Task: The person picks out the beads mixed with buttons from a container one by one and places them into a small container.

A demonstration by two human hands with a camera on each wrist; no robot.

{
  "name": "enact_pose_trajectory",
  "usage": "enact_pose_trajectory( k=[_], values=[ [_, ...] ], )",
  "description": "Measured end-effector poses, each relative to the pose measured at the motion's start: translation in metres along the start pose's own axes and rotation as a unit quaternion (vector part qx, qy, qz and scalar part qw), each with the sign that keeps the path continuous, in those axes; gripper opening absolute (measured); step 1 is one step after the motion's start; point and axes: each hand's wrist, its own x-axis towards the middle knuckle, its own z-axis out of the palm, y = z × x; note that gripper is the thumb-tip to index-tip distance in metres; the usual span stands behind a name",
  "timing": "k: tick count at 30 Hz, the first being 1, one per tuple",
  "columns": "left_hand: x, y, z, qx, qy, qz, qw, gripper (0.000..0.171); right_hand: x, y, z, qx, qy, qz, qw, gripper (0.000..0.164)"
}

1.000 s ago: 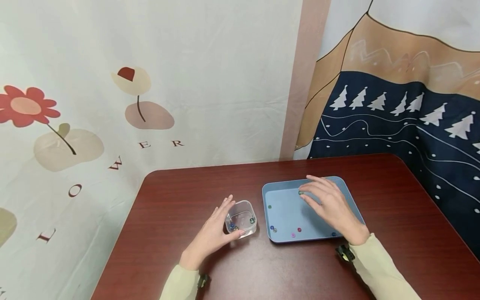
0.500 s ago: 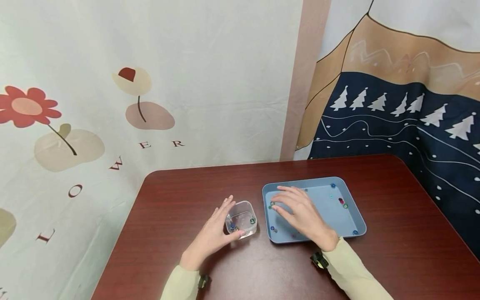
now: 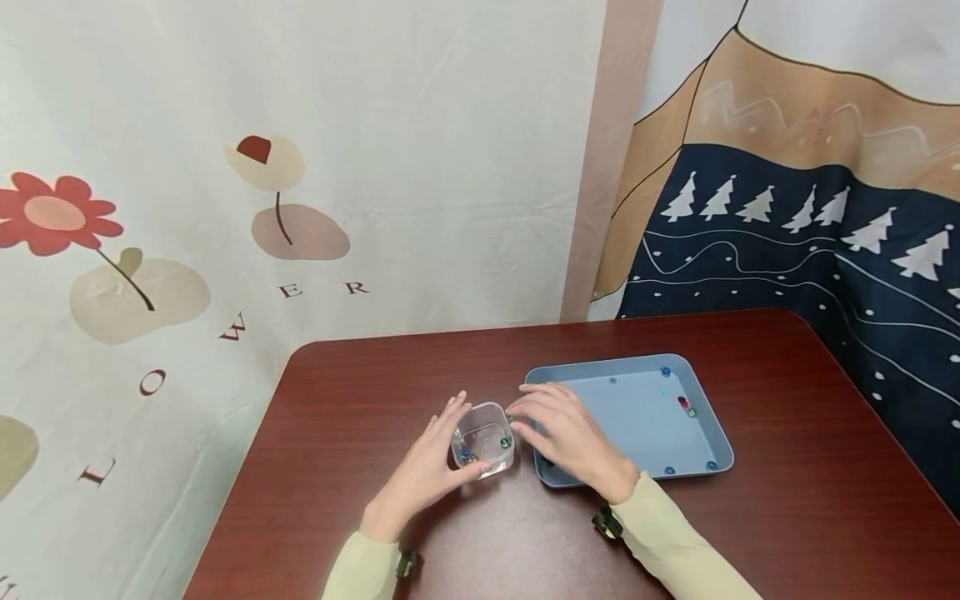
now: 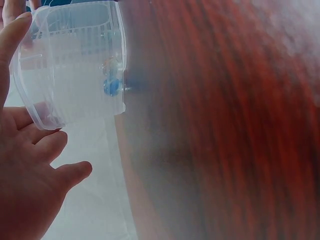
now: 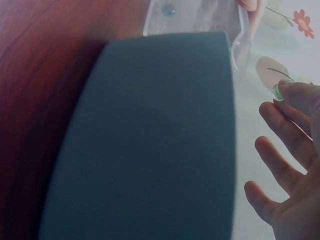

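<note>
My left hand (image 3: 420,475) holds a small clear plastic container (image 4: 75,65), thumb at its near side and fingers along the left. Inside it lie a few marbles, among them a blue marble (image 4: 111,87) and a dark green marble (image 3: 505,442). Between thumb and index finger, my right hand (image 3: 573,437) pinches a green glass marble (image 5: 277,92); its other fingers are spread. That hand is over the left edge of a blue tray (image 3: 630,433), its fingertips close to the container's right rim. It hides the tray's left part.
Several marbles lie apart in the tray, including a red marble (image 3: 682,402) beside a green marble (image 3: 692,412) and a blue marble (image 3: 666,372) at the far edge. Container and tray stand on a dark red wooden table (image 3: 375,392). A printed curtain (image 3: 450,167) hangs behind.
My right hand has moved left across the tray with the pinched marble, from the tray's middle to beside the container. The left hand and container have stayed put.
</note>
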Motion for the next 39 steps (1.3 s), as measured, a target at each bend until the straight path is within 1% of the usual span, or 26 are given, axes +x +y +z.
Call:
enact_pose_trajectory(
  k=[4,12,17,26,35,39],
  values=[
    [0.000,0.000,0.000,-0.001,-0.007,-0.007,1.0000,0.091,0.003,-0.001,0.008,0.001,-0.006,-0.008,1.000,0.018],
    [0.000,0.001,0.001,0.001,-0.013,-0.014,0.9998,0.092,0.005,0.000,0.019,-0.007,-0.024,-0.003,1.000,0.018],
    [0.000,0.001,0.001,0.000,-0.017,-0.019,0.9997,0.092,0.006,0.000,0.024,-0.001,-0.027,-0.001,1.000,0.016],
    [0.001,0.002,0.001,0.002,-0.020,-0.021,0.9996,0.093,0.005,0.003,0.027,0.001,-0.031,0.001,1.000,0.015],
    [0.002,0.001,0.000,0.001,-0.019,-0.017,0.9997,0.093,0.005,0.006,0.028,-0.009,-0.026,-0.014,1.000,0.020],
    [0.001,0.000,0.000,0.002,-0.017,-0.021,0.9996,0.094,0.001,0.006,0.027,-0.006,-0.023,-0.017,1.000,0.022]
  ],
)
